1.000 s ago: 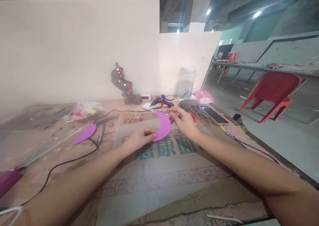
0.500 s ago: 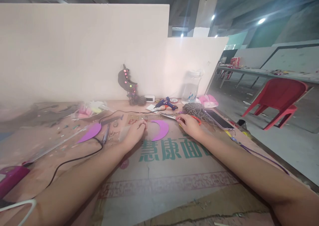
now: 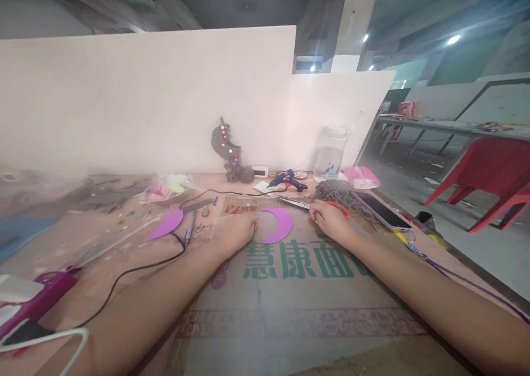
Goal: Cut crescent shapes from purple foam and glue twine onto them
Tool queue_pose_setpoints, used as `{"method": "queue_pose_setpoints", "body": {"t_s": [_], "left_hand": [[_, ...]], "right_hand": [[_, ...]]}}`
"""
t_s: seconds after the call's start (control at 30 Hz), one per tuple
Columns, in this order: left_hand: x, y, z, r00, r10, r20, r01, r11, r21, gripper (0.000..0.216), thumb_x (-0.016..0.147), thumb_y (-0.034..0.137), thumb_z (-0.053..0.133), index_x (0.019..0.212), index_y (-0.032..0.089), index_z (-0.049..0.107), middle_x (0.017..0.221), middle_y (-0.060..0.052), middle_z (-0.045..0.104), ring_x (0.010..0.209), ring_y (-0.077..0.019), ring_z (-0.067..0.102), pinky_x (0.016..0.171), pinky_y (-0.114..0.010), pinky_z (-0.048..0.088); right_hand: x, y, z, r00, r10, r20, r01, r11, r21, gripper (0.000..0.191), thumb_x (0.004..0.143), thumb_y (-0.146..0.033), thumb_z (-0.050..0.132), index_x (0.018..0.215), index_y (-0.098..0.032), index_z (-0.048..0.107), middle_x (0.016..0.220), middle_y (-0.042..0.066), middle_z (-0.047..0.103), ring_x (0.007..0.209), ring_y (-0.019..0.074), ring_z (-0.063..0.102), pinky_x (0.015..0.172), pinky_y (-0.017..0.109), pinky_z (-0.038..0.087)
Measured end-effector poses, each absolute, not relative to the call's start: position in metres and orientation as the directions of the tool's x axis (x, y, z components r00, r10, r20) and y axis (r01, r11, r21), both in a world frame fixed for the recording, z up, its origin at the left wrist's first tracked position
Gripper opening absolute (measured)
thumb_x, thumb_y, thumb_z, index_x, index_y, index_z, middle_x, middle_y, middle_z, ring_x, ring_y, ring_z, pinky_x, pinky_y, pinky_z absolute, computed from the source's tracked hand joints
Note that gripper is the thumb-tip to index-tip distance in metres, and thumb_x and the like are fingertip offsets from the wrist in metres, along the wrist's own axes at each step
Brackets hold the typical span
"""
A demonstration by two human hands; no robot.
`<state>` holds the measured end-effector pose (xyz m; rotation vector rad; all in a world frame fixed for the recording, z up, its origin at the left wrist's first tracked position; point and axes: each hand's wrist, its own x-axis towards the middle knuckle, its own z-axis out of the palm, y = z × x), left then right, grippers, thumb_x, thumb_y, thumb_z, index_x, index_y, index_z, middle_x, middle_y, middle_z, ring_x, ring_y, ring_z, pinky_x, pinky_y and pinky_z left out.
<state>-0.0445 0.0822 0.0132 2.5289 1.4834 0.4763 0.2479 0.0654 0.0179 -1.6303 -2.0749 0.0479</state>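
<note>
A purple crescent-shaped piece (image 3: pixel 285 225) lies on the printed cardboard sheet (image 3: pixel 232 343) between my hands. My left hand (image 3: pixel 242 231) rests just left of it with the fingers curled in; whatever they hold, if anything, is hidden. At the right, my right hand (image 3: pixel 331 220) has its fingers closed over the middle of a pair of scissors (image 3: pixel 295 202). The blades point left, towards the crescent's top, and the orange handles show behind the hand. Another purple cut piece (image 3: pixel 168 225) lies further left, by a pen (image 3: pixel 190 228).
Along the back stand a decorated dark crescent (image 3: pixel 223 141), a blue glue gun (image 3: pixel 290 180) and a clear jug (image 3: pixel 330 154). Grey yarn (image 3: pixel 339 195) and a phone (image 3: pixel 381 210) lie right. A black cable (image 3: pixel 124 271) crosses the left side near a magenta device (image 3: pixel 45 298).
The view has shifted, so everything sits lower and further right. My right hand's fingers have curled in more at the scissors. The crescent and scissors keep their places on the cardboard.
</note>
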Motion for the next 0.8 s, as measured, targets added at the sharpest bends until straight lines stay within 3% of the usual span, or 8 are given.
{"method": "queue_pose_setpoints", "body": {"t_s": [0.13,0.57,0.7,0.8], "left_hand": [[-0.044,0.085,0.013,0.456,0.87,0.186,0.826,-0.492,0.276,0.029,0.085,0.013,0.04,0.082,0.022,0.068,0.088,-0.005,0.073,0.08,-0.0197,0.065,0.073,-0.029,0.044],[-0.043,0.083,0.016,0.456,0.873,0.175,0.832,-0.487,0.266,0.029,0.083,0.012,0.041,0.079,0.022,0.067,0.086,-0.003,0.073,0.078,-0.0195,0.064,0.068,-0.028,0.041],[-0.043,0.082,0.017,0.445,0.877,0.179,0.838,-0.479,0.261,0.027,0.083,0.012,0.04,0.076,0.022,0.063,0.081,-0.002,0.071,0.072,-0.0186,0.063,0.062,-0.028,0.035],[-0.043,0.081,0.018,0.419,0.891,0.176,0.853,-0.453,0.261,0.027,0.086,0.015,0.038,0.075,0.023,0.061,0.078,-0.002,0.07,0.071,-0.0193,0.063,0.061,-0.029,0.033]], "right_hand": [[0.248,0.067,0.018,-0.167,0.94,0.299,0.913,0.262,-0.312,0.021,0.069,-0.005,0.041,0.057,-0.02,0.05,0.063,0.002,0.062,0.062,0.0166,0.053,0.057,0.026,0.029],[0.243,0.065,0.018,-0.148,0.953,0.264,0.93,0.225,-0.29,0.025,0.073,-0.006,0.042,0.062,-0.02,0.058,0.067,0.002,0.067,0.066,0.0168,0.059,0.062,0.025,0.037],[0.257,0.074,0.039,-0.093,0.951,0.295,0.943,0.179,-0.281,0.029,0.081,-0.009,0.043,0.088,-0.019,0.069,0.091,0.004,0.074,0.082,0.0163,0.065,0.074,0.023,0.046],[0.288,0.093,0.077,0.018,0.95,0.312,0.971,0.058,-0.23,0.037,0.089,-0.013,0.041,0.116,-0.017,0.065,0.112,0.008,0.073,0.093,0.0184,0.066,0.079,0.026,0.048]]}}
